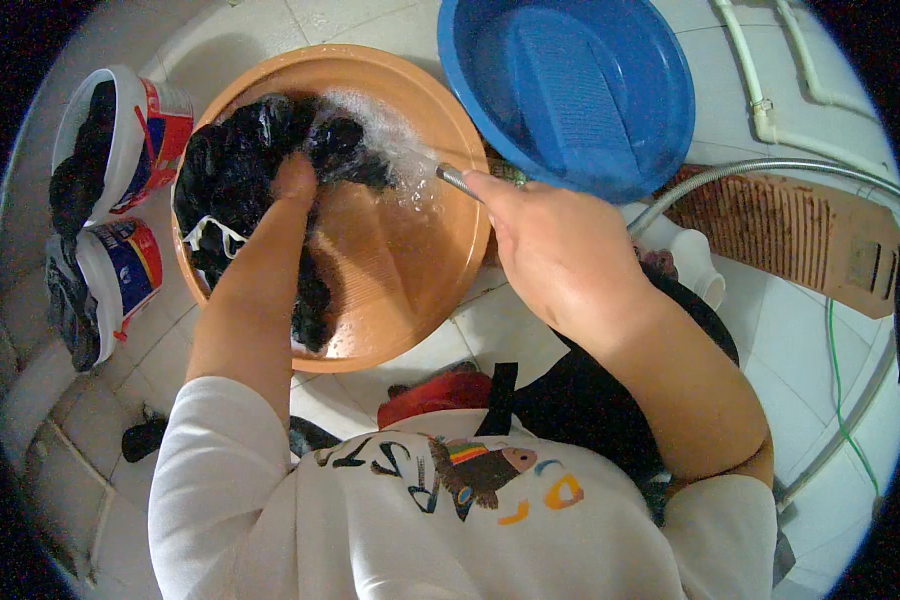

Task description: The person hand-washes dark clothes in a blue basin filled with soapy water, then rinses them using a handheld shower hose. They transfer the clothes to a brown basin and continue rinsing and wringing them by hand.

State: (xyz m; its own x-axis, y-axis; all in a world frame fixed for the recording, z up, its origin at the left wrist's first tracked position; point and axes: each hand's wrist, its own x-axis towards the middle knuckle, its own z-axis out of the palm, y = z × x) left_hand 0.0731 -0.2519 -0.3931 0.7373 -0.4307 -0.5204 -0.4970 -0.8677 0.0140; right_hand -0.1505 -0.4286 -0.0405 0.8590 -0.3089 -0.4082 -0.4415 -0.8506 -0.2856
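A wet black garment (pixel 235 155) with a white drawstring lies bunched in the left part of an orange basin (pixel 390 330). My left hand (pixel 295 178) is pushed into its folds; the cloth hides most of the fingers. Around the tip of a metal hose (pixel 457 182) my right hand (pixel 560 245) is closed, over the basin's right rim. Water sprays leftward from the hose end onto the cloth, and white foam gathers there. Some cloudy water covers the ridged basin bottom.
A blue basin (pixel 660 110) with a ridged inside stands at the far right. Two white buckets (pixel 125 145) holding dark cloth are on the left. A brown washboard (pixel 770 225), a white pipe (pixel 760 110) and a green cord (pixel 838 370) lie to the right.
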